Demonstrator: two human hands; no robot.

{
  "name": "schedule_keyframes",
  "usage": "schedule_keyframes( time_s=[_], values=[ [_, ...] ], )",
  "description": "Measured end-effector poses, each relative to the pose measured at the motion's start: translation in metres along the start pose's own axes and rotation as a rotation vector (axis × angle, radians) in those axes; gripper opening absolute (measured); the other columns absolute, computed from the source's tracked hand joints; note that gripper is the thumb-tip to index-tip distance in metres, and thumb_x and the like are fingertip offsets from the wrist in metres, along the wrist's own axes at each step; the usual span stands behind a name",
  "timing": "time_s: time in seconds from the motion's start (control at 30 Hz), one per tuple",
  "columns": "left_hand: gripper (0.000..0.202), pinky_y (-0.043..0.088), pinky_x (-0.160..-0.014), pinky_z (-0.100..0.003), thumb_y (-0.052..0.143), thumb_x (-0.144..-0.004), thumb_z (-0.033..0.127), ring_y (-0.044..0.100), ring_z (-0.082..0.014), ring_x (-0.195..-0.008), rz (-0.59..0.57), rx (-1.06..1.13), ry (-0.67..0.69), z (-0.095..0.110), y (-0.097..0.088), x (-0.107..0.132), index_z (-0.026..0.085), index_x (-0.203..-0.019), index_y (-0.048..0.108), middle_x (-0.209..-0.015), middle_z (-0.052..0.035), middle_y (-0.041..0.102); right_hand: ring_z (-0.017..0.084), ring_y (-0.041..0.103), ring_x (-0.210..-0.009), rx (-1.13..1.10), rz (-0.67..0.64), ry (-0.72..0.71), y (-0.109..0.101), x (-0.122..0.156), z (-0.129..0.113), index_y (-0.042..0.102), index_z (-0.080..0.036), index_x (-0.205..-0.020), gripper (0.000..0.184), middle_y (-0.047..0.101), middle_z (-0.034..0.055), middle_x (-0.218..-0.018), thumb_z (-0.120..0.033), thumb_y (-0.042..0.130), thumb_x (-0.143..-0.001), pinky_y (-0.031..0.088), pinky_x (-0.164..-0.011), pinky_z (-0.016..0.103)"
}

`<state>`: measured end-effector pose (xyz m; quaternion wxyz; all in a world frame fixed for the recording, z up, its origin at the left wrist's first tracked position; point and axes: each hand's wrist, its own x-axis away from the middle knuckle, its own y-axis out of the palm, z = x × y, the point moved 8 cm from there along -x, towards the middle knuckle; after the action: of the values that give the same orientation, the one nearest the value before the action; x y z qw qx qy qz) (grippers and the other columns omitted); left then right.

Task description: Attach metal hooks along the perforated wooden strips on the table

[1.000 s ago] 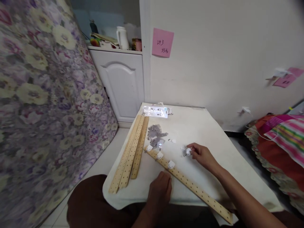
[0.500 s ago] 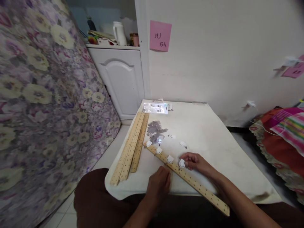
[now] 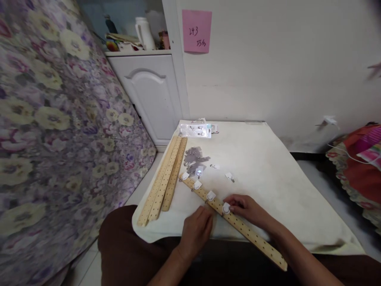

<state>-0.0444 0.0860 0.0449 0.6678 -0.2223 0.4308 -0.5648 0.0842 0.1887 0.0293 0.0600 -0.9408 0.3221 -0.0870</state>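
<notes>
A long perforated wooden strip [image 3: 250, 235] lies diagonally across the white table [image 3: 268, 167]. Three small white hooks [image 3: 211, 195] sit along its upper end. My right hand [image 3: 247, 207] presses a fourth white hook [image 3: 226, 208] onto the strip with pinched fingers. My left hand [image 3: 198, 228] rests curled against the strip's near side, just left of that hook. One loose white hook [image 3: 229, 176] lies on the table beyond my right hand.
Three more perforated strips [image 3: 163, 180] lie stacked at the table's left edge. A pile of grey backing pieces [image 3: 195, 159] and a clear blister pack [image 3: 195, 130] lie behind. A floral mattress [image 3: 53, 119] stands at left, a white cabinet [image 3: 149, 95] behind.
My right hand picked up a white hook from the table, carried it toward me and set it on the strip below the third hook. The view shifted slightly.
</notes>
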Motion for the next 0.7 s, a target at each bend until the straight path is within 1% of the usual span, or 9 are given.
schedule_keyframes(
  time_s=[0.1,0.2,0.27,0.4,0.5,0.7],
  values=[
    [0.014,0.043,-0.065,-0.024,0.043,-0.090,0.018,0.054,-0.0139,-0.074,0.014,0.053,-0.008,0.007,0.002,0.005,0.022,-0.096,0.055,-0.079,-0.0008,0.054,0.019,0.062,-0.084,0.094,0.027,-0.035,-0.002,0.002,-0.001,0.065,-0.019,-0.106,0.025,0.068,0.0040,-0.090,-0.025,0.056,-0.083,0.046,-0.076,0.031],
    [0.020,0.045,-0.071,-0.025,0.047,-0.089,0.018,0.057,-0.0144,-0.082,0.022,0.139,-0.034,0.013,0.005,0.007,0.023,-0.108,0.053,-0.089,-0.0020,0.059,0.019,0.062,-0.083,0.135,0.050,-0.044,-0.003,0.004,-0.001,0.065,-0.020,-0.107,0.025,0.068,0.0037,-0.089,-0.023,0.055,-0.084,0.047,-0.075,0.030],
    [0.024,0.046,-0.074,-0.025,0.050,-0.088,0.019,0.058,-0.0145,-0.085,0.032,0.176,-0.060,0.015,0.007,0.005,0.024,-0.112,0.052,-0.093,-0.0022,0.060,0.019,0.062,-0.081,0.119,0.046,-0.044,-0.003,0.004,-0.001,0.064,-0.020,-0.107,0.026,0.068,0.0034,-0.088,-0.023,0.055,-0.083,0.047,-0.073,0.030],
    [0.020,0.047,-0.071,-0.024,0.053,-0.087,0.020,0.059,-0.0144,-0.081,0.038,0.175,-0.090,0.018,0.011,-0.001,0.025,-0.106,0.057,-0.089,-0.0012,0.062,0.018,0.062,-0.080,0.077,0.028,-0.048,-0.003,0.004,0.002,0.064,-0.019,-0.107,0.026,0.068,0.0032,-0.086,-0.022,0.055,-0.083,0.047,-0.072,0.029],
    [0.017,0.047,-0.071,-0.024,0.052,-0.087,0.020,0.060,-0.0145,-0.081,0.043,0.169,-0.097,0.019,0.013,-0.004,0.024,-0.102,0.059,-0.088,-0.0011,0.063,0.018,0.061,-0.078,0.078,0.032,-0.041,-0.004,0.004,0.005,0.064,-0.018,-0.106,0.026,0.067,0.0028,-0.083,-0.022,0.055,-0.082,0.046,-0.070,0.028],
    [0.016,0.047,-0.070,-0.024,0.051,-0.088,0.020,0.060,-0.0144,-0.079,0.060,0.140,-0.075,0.020,0.014,-0.004,0.024,-0.100,0.060,-0.086,-0.0014,0.064,0.017,0.058,-0.074,0.093,0.033,-0.038,-0.006,0.005,0.003,0.064,-0.019,-0.105,0.025,0.064,0.0015,-0.079,-0.022,0.055,-0.082,0.045,-0.067,0.027]
  ],
)
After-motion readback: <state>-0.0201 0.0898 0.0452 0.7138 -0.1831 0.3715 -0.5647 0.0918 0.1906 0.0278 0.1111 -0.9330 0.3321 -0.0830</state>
